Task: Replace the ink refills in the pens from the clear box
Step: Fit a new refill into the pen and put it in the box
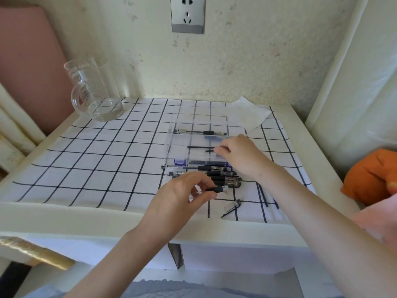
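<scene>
The clear box stands open on the checked cloth, with one pen at its far side and thin black refills inside. My right hand reaches over the box's right side and pinches the end of a refill between fingertips. My left hand hovers in front of the box, holding a pen barrel with a black grip. Several assembled pens lie side by side just in front of the box. A clear pen tip piece and loose refills lie near the front edge.
A glass jug stands at the back left. A white tissue lies behind the box. An orange cloth sits off the table's right edge. A wall socket is on the wall behind.
</scene>
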`<state>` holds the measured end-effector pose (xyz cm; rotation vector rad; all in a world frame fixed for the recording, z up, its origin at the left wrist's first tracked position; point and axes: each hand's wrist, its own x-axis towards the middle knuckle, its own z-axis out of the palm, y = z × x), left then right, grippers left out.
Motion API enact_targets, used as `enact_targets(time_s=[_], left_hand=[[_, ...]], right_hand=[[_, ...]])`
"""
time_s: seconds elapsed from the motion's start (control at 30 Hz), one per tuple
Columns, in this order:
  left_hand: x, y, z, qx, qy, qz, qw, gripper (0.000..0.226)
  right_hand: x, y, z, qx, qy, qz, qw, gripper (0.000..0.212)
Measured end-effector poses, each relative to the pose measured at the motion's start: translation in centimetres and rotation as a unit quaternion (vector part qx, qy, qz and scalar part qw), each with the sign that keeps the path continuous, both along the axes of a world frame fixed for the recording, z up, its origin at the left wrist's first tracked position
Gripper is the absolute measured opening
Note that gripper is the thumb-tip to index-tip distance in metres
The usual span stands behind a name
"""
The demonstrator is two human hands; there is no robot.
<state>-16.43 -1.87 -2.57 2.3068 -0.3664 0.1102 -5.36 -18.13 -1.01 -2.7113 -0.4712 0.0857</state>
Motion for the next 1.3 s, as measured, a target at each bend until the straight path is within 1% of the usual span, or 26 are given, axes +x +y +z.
enact_targets(time_s=[0.07, 0.1, 0.2, 0.3, 0.4, 0.47, 0.6, 0.73, 0.9, 1.0, 1.03, 1.1, 1.17, 1.2, 1.3], left_hand=[[0.0, 0.0, 0.0, 0.0, -0.001, 0.001, 1.0, 0.009], [0.0, 0.0, 0.0, 0.0, -0.002, 0.0, 1.0, 0.009], [0.0, -0.1, 0.0, -0.004, -0.004, -0.002, 1.0, 0.01], [0.0, -0.2, 0.1, -0.002, -0.004, -0.004, 1.0, 0.01], [0.0, -0.2, 0.1, 0.001, -0.006, -0.005, 1.0, 0.009], [0.0, -0.2, 0.2, -0.002, -0.004, -0.005, 1.0, 0.009], [0.1, -0.1, 0.2, -0.012, -0.002, -0.003, 1.0, 0.008], [0.1, 0.0, 0.1, -0.013, -0.005, -0.001, 1.0, 0.007], [0.0, -0.1, 0.5, -0.027, 0.027, 0.016, 0.999, 0.003], [0.0, -0.2, 0.7, -0.049, 0.044, 0.02, 0.998, 0.005], [0.0, -0.2, 0.7, -0.054, 0.047, 0.021, 0.997, 0.005], [-0.1, -0.2, 0.7, -0.061, 0.052, 0.023, 0.997, 0.005], [-0.2, -0.3, 0.7, -0.065, 0.051, 0.021, 0.996, 0.007], [-0.2, -0.3, 0.8, -0.064, 0.049, 0.019, 0.997, 0.009], [-0.1, -0.3, 0.7, -0.052, 0.042, 0.013, 0.998, 0.014]], right_hand=[[0.5, 0.2, 0.1, -0.076, 0.027, 0.004, 0.997, 0.05], [0.6, 0.3, 0.1, -0.095, 0.044, 0.003, 0.995, 0.054], [0.9, 0.4, 0.2, -0.108, 0.082, -0.007, 0.991, 0.053], [1.2, 0.3, 0.4, -0.056, 0.121, -0.01, 0.991, 0.055], [1.2, 0.0, 0.6, 0.008, 0.137, 0.003, 0.991, 0.045], [1.0, -0.2, 0.8, 0.064, 0.144, 0.013, 0.987, 0.044], [0.7, -1.1, 1.3, 0.172, 0.153, 0.023, 0.973, 0.019], [0.2, -1.6, 1.6, 0.253, 0.132, 0.005, 0.958, 0.015], [-1.8, -2.1, 2.5, 0.39, 0.117, -0.027, 0.913, 0.01], [-3.7, -2.5, 2.6, 0.491, 0.131, -0.034, 0.861, 0.012], [-4.2, -2.8, 2.5, 0.525, 0.13, -0.041, 0.84, 0.015], [-5.2, -3.3, 2.3, 0.585, 0.106, -0.073, 0.8, 0.019], [-6.1, -3.9, 2.0, 0.626, 0.081, -0.105, 0.768, 0.016], [-6.6, -4.1, 1.8, 0.635, 0.073, -0.117, 0.76, 0.017], [-7.4, -4.1, 1.4, 0.634, 0.057, -0.137, 0.759, 0.021]])
